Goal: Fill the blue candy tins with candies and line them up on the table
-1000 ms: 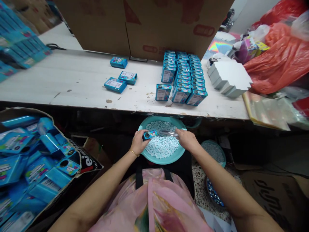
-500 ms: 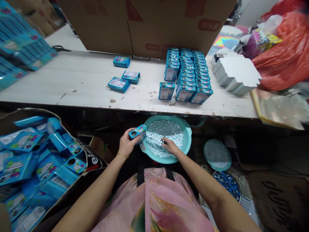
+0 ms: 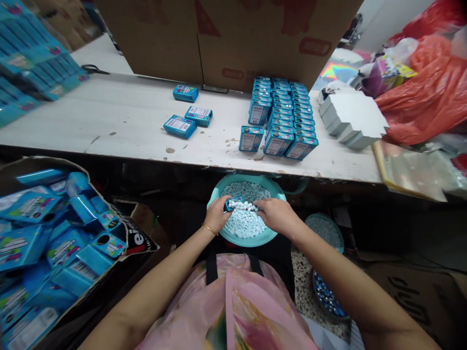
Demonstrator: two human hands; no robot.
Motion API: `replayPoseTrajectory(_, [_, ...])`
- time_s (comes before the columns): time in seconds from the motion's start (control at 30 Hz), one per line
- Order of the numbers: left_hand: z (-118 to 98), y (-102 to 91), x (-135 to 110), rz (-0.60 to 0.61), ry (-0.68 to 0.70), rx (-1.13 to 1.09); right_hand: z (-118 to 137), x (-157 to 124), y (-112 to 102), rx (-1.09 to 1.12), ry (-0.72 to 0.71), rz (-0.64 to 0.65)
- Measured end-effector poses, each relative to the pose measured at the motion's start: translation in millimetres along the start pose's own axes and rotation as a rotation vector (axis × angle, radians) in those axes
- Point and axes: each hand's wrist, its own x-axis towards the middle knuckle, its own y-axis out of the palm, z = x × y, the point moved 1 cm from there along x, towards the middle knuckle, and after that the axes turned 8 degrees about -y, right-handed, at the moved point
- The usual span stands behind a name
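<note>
My left hand (image 3: 218,214) is closed around a small blue box (image 3: 235,200), tilted over the near-left part of a turquoise basin (image 3: 215,187). Pale round pellets (image 3: 244,226) fill the basin. A raised row of whiter pellets (image 3: 242,206) runs from the box's opening to my right hand (image 3: 275,214). Its fingers are curled at the end of that row, over the basin's right side. Whatever carries the row, perhaps something clear, cannot be made out.
On the white table (image 3: 138,126), filled blue boxes (image 3: 279,119) stand in rows, and three loose boxes (image 3: 180,126) lie left of them. A carton (image 3: 226,43) stands behind. At left is a bag of blue boxes (image 3: 69,233); at right are white card stacks (image 3: 353,116) and a smaller basin (image 3: 324,231).
The blue box in my left hand has moved right, over the basin, and tilted. My right hand has risen from the pellets and moved slightly right; a row of pellets now spans between the hands.
</note>
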Motion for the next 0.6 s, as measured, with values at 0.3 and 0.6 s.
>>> replayPoseTrajectory(0.3, [3.8,6.5,-0.3,0.005,0.008,0.002,27.2,2.2,-21.8,-0.228,-0.048,0.01])
replayPoseTrajectory(0.6, [27.9,-20.9,-6.4,-0.066,-0.117,-0.144,-47.4,35.4,85.7,-0.048,0.285,0.135])
